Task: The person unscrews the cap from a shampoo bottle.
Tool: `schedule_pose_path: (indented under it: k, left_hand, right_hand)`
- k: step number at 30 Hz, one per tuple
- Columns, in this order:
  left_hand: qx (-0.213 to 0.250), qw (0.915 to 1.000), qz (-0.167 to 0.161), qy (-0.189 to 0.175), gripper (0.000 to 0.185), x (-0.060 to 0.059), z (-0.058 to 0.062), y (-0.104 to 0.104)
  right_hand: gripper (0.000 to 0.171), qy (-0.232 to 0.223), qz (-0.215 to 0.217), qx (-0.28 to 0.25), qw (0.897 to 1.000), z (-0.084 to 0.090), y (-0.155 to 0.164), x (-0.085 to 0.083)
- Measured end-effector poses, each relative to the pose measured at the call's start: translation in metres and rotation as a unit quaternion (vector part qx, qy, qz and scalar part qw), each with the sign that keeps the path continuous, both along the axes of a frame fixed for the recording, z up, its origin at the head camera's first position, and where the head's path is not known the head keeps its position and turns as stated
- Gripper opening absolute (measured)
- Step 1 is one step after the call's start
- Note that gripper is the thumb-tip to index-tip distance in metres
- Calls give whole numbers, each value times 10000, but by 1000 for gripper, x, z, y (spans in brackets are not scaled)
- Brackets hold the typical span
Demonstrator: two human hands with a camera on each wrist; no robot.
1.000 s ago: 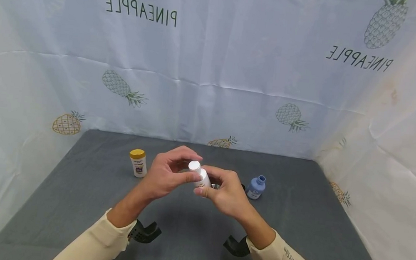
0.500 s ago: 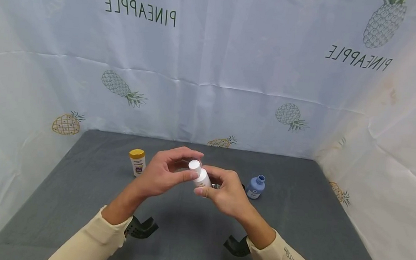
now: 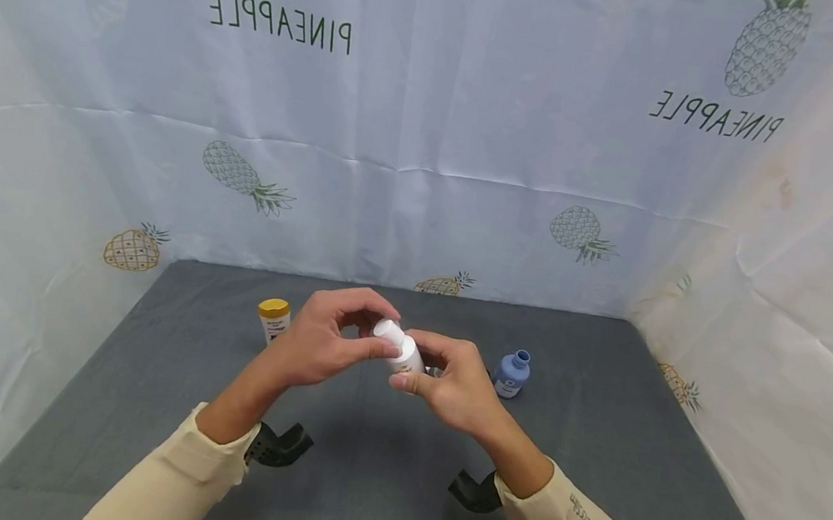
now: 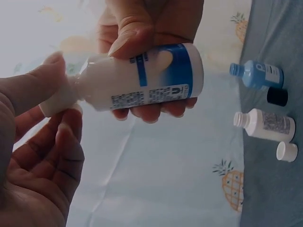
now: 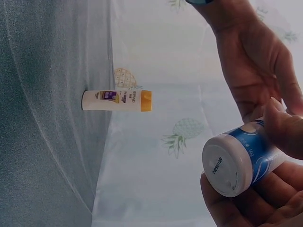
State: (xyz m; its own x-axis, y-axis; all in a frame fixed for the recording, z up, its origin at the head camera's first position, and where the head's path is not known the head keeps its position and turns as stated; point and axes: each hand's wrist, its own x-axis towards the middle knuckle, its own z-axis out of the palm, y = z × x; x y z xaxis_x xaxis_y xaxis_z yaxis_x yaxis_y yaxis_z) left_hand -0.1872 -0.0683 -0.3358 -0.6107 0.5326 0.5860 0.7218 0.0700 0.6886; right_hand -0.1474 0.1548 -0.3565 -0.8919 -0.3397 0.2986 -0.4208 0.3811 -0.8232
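White plastic, banded in blue: the bottle (image 3: 404,356) is held above the grey counter (image 3: 150,368), tilted. The right hand (image 3: 453,385) wraps its fingers round the body; the left hand (image 3: 318,343) pinches the cap (image 3: 387,330) between thumb and fingers. The left wrist view alone shows an uncapped white bottle (image 4: 265,125) with its loose cap (image 4: 287,152) and a small black cap (image 4: 277,96) beside the blue bottle (image 4: 258,74). The right wrist view shows the held bottle's round base (image 5: 227,165) and the yellow-capped bottle (image 5: 116,100).
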Motion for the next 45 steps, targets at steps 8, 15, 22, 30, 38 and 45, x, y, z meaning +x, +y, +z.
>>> schedule_pose_path:
  k: [8,15,22,30,38,45]
  left_hand:
    - [85,9992,-88,-376,25,0,4,-6]
    - [326,9934,-304,-1057,27,0,4,-9]
    - [474,9871,-126,-1525,29,-1,0,-9]
    - [118,9890,150,-1468,39,0,-7,-6]
    - [272,9878,247,-1515,32,2,-12,-6]
    - [726,9826,218,-1697,32,-1,-20,-10]
  right_hand:
    - [43,-34,-58,-27,10000,2,1,0]
    - [44,-62,-30,-23,10000,3,1,0]
    - [46,-14,-65,-80,9999,4,0,0]
    - [46,45,-53,-106,9999,5,0,0]
    - [46,52,-127,-131,9998,3,-1,0]
    - [48,-70,-146,-247,9996,1,-4,0]
